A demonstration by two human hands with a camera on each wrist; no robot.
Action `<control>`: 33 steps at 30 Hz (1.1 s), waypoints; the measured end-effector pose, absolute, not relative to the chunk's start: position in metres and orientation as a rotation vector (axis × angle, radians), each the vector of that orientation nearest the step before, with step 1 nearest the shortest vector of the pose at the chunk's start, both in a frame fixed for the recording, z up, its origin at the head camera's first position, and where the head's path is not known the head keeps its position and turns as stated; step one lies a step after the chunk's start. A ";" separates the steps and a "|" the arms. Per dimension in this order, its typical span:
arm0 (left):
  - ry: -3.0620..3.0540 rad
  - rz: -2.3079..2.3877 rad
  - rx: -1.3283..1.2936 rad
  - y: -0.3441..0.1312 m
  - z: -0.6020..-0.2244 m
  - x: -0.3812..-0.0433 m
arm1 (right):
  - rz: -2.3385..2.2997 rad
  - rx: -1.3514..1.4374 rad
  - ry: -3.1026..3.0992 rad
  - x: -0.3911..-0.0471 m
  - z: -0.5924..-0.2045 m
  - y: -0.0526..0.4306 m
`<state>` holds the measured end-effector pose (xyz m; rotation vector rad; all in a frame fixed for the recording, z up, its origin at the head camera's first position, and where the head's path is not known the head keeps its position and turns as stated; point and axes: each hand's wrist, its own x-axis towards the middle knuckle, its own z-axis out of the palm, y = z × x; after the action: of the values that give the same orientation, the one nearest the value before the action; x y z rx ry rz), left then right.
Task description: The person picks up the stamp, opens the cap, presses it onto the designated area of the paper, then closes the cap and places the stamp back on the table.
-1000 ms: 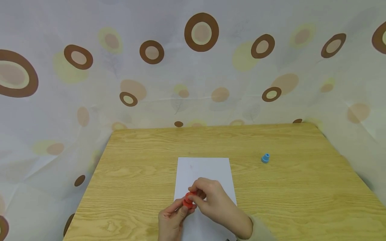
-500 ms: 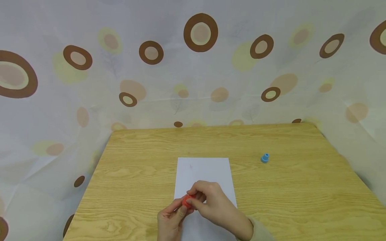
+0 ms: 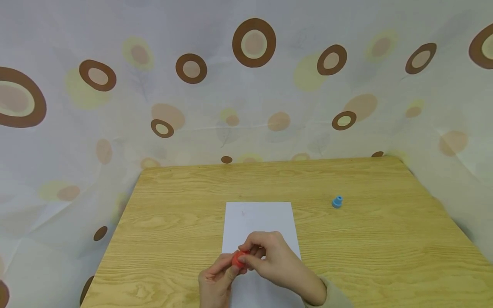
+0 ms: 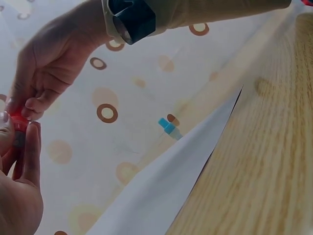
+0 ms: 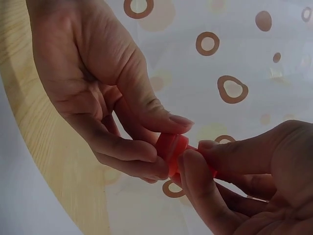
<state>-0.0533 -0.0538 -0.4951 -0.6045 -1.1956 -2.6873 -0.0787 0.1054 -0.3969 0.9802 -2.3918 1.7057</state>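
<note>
A small red piece (image 3: 239,259) is held up between two hands, over the left part of a white paper (image 3: 258,218). It is pinched by the thumb and fingers of the left hand (image 3: 216,280), and also by the thumb and fingers of the right hand (image 3: 272,259). Much of it is covered by them. The right arm is covered by a pale sleeve (image 3: 333,295), and a dark box (image 4: 134,22) is worn on that wrist. The paper is laid on a wooden table (image 3: 173,231). To its right, a blue piece (image 3: 337,202) is stood upright, narrow end up. Behind, a pale sheet (image 3: 215,102) with brown rings is seen.
</note>
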 end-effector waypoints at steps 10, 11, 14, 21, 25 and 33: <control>-1.234 -2.706 -0.504 -0.054 -0.487 -0.052 | 1.629 0.984 -2.359 -0.077 -0.400 0.104; -1.235 -2.707 -0.501 -0.054 -0.487 -0.052 | 1.625 0.979 -2.362 -0.077 -0.400 0.104; -1.235 -2.692 -0.541 -0.055 -0.488 -0.053 | 1.623 0.960 -2.379 -0.076 -0.400 0.104; -1.282 -2.656 -0.576 -0.057 -0.486 -0.054 | 1.701 1.007 -2.378 -0.079 -0.398 0.106; -1.314 -2.688 -0.538 -0.058 -0.485 -0.052 | 1.795 1.015 -2.363 -0.080 -0.398 0.108; -1.284 -2.675 -0.586 -0.058 -0.483 -0.052 | 1.879 0.967 -2.351 -0.080 -0.399 0.106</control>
<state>-0.0521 -0.0578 -0.4835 -0.5862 -1.2838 -2.6748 -0.0799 0.1064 -0.3988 0.9675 -2.3509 1.8789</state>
